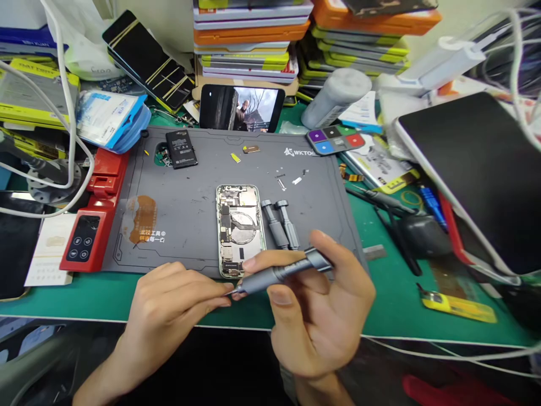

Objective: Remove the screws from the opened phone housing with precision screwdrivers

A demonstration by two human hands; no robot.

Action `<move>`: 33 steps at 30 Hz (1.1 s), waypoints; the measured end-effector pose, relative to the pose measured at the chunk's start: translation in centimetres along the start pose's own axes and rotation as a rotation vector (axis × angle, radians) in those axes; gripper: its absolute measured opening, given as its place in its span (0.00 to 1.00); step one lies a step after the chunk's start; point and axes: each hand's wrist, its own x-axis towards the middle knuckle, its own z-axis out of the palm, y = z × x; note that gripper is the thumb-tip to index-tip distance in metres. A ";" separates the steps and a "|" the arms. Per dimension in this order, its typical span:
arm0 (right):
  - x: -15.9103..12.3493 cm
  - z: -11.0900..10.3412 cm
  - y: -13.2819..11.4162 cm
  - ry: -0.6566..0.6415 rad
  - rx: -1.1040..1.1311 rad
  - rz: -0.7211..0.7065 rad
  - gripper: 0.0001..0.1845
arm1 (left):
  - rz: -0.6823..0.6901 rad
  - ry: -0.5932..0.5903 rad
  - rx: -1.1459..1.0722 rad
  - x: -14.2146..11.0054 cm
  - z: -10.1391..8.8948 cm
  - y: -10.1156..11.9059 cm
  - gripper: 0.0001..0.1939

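Note:
A grey precision screwdriver (270, 275) lies tilted across my right hand (325, 316), its wide cap between my fingers and its thin tip pointing left. My left hand (169, 316) is closed in a pinch at that tip; whether a tiny part sits there too is hidden by the fingers. Just beyond the hands, an opened phone (240, 225) rests on the grey work mat (190, 214), its inner boards showing and its lower right corner partly behind my right fingers. Two more grey screwdrivers (274, 225) (288, 225) lie to the right of the phone.
A black battery (181, 149) lies on the mat's upper left, with small metal parts (281, 183) at upper right. A lit phone (242, 108) leans against stacked boxes (249, 34). A red device (89, 237) flanks the left; a tablet (465, 169) and yellow cutter (459, 306) lie right.

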 end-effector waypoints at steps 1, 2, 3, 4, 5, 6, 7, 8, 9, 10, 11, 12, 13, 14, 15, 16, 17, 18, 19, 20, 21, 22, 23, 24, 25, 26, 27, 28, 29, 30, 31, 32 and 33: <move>0.0 0.0 0.0 -0.005 0.013 0.011 0.33 | 0.003 -0.002 -0.007 0.0 0.0 0.0 0.02; 0.0 -0.1 0.0 -0.013 0.034 0.022 0.33 | 0.006 -0.003 -0.014 0.0 -0.1 0.0 0.03; 0.0 -0.1 0.0 -0.021 0.056 0.034 0.34 | 0.009 -0.005 -0.022 0.1 -0.1 0.0 0.03; 0.0 -0.1 0.0 -0.026 0.075 0.044 0.34 | 0.011 -0.009 -0.032 0.1 -0.1 0.0 0.04; -0.1 -0.2 0.0 -0.028 0.084 0.057 0.34 | 0.014 -0.012 -0.040 0.1 -0.1 -0.1 0.04; -0.1 -0.2 0.0 -0.028 0.088 0.066 0.34 | 0.016 -0.014 -0.045 0.1 -0.1 -0.1 0.04; -0.2 -0.2 0.0 -0.030 0.088 0.069 0.34 | 0.019 -0.014 -0.049 0.2 -0.1 -0.1 0.04; -0.2 -0.2 0.0 -0.032 0.085 0.076 0.35 | 0.021 -0.014 -0.050 0.2 -0.1 -0.1 0.04; -0.2 -0.3 0.0 -0.036 0.084 0.081 0.35 | 0.023 -0.014 -0.050 0.2 -0.1 -0.1 0.04; -0.2 -0.3 0.0 -0.038 0.087 0.088 0.35 | 0.024 -0.013 -0.050 0.3 -0.1 0.0 0.04; -0.2 -0.3 0.0 -0.041 0.092 0.098 0.36 | 0.026 -0.011 -0.051 0.3 -0.1 0.0 0.04; -0.2 -0.3 0.0 -0.042 0.097 0.110 0.36 | 0.028 -0.011 -0.054 0.3 -0.1 0.1 0.04; -0.2 -0.3 -0.1 -0.042 0.100 0.120 0.36 | 0.027 -0.012 -0.058 0.3 -0.1 0.1 0.04; -0.1 -0.3 -0.1 -0.042 0.104 0.122 0.36 | 0.028 -0.013 -0.061 0.3 -0.1 0.1 0.04; 0.0 -0.2 -0.2 -0.045 0.111 0.114 0.36 | 0.028 -0.013 -0.065 0.3 -0.1 0.2 0.04; 0.0 -0.3 -0.2 -0.051 0.116 0.104 0.36 | 0.028 -0.014 -0.066 0.3 -0.2 0.2 0.04; 0.1 -0.3 -0.2 -0.058 0.119 0.092 0.36 | 0.027 -0.014 -0.069 0.3 -0.2 0.2 0.04; 0.1 -0.3 -0.2 -0.062 0.120 0.086 0.36 | 0.026 -0.015 -0.072 0.3 -0.2 0.2 0.04; 0.1 -0.3 -0.2 -0.064 0.117 0.089 0.36 | 0.025 -0.015 -0.076 0.3 -0.2 0.2 0.04; 0.1 -0.3 -0.3 -0.063 0.113 0.100 0.36 | 0.024 -0.017 -0.081 0.3 -0.3 0.2 0.04; 0.1 -0.4 -0.3 -0.061 0.107 0.112 0.36 | 0.023 -0.020 -0.086 0.3 -0.3 0.2 0.03; 0.1 -0.4 -0.3 -0.058 0.100 0.120 0.36 | 0.025 -0.023 -0.090 0.3 -0.3 0.2 0.03; 0.0 -0.4 -0.3 -0.054 0.090 0.124 0.35 | 0.024 -0.026 -0.092 0.3 -0.3 0.2 0.04; 0.0 -0.4 -0.3 -0.052 0.077 0.123 0.35 | 0.024 -0.026 -0.094 0.3 -0.2 0.2 0.04; 0.0 -0.4 -0.3 -0.050 0.061 0.119 0.34 | 0.022 -0.027 -0.096 0.2 -0.2 0.2 0.04; 0.1 -0.4 -0.3 -0.046 0.047 0.117 0.34 | 0.018 -0.029 -0.098 0.2 -0.2 0.2 0.04; 0.1 -0.3 -0.3 -0.043 0.039 0.119 0.34 | 0.014 -0.033 -0.102 0.2 -0.2 0.2 0.05; 0.1 -0.3 -0.4 -0.042 0.043 0.121 0.34 | 0.011 -0.037 -0.107 0.2 -0.2 0.2 0.05; 0.1 -0.3 -0.4 -0.041 0.058 0.126 0.33 | 0.009 -0.043 -0.111 0.2 -0.3 0.2 0.05; 0.1 -0.3 -0.4 -0.041 0.082 0.132 0.33 | 0.009 -0.049 -0.115 0.2 -0.3 0.2 0.05; 0.1 -0.4 -0.4 -0.038 0.110 0.141 0.33 | 0.010 -0.056 -0.120 0.2 -0.3 0.2 0.05; 0.1 -0.4 -0.4 -0.040 0.139 0.149 0.33 | 0.013 -0.063 -0.126 0.2 -0.3 0.2 0.05; 0.1 -0.4 -0.3 -0.041 0.165 0.157 0.33 | 0.014 -0.069 -0.132 0.2 -0.3 0.2 0.05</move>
